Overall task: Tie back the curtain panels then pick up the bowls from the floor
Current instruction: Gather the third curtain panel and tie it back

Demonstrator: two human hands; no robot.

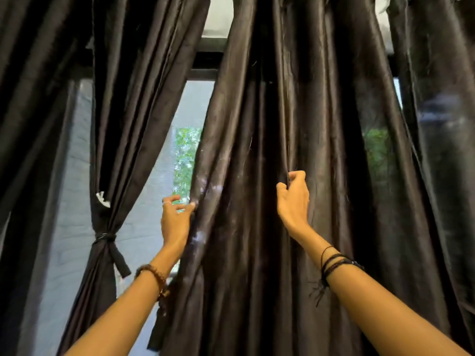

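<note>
Dark satin cloth: we see the middle curtain panel [257, 176] hanging loose at the centre of the scene, falling in deep folds from above the frame to below it.
Left hand [176, 217]: we find it at the panel's left edge, thumb and fingertips pinching the hem where it meets the open window [190, 119].
Right hand [293, 199]: fingers curled round a fold further right and slightly higher, gripping a bunch of cloth.
Handling: we judge the fabric soft, limp and rather slippery, light by the handful but with some drag from its length; it should gather easily and slide out of a slack hold.
Where to hold: we would gather the folds at about the height of the left panel's tie, both hands closing round the full width before a band goes on.
Tied panel [110, 150]: to the left, already cinched by a dark tie-back [105, 237] with one strap end hanging.
Right panel [442, 124]: at the far right, hanging loose.
Bowls: not in view.
Stage: we judge one panel tied, the middle one being gathered.
</note>
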